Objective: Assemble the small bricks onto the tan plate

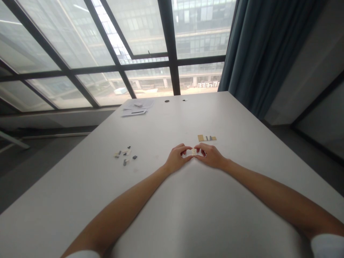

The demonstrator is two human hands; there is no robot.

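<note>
Between my two hands is a small cream building brick [194, 152] with studs on its face. My left hand [178, 157] pinches it from the left with thumb and fingers. From the right, my right hand [211, 155] grips the same brick, its fingertips almost meeting those of the left. Just beyond my right hand lies a flat tan and grey brick assembly [206, 138] on the white table [172, 123]. Fingertips hide the brick's upper and lower edges.
Loose grey, black and cream pieces [125, 153] are scattered on the left of the table. Papers [137, 107] lie at the far left corner. A dark round disc [167, 101] and a small dark item [184, 100] sit near the far edge. A blue curtain [258, 53] hangs at right.
</note>
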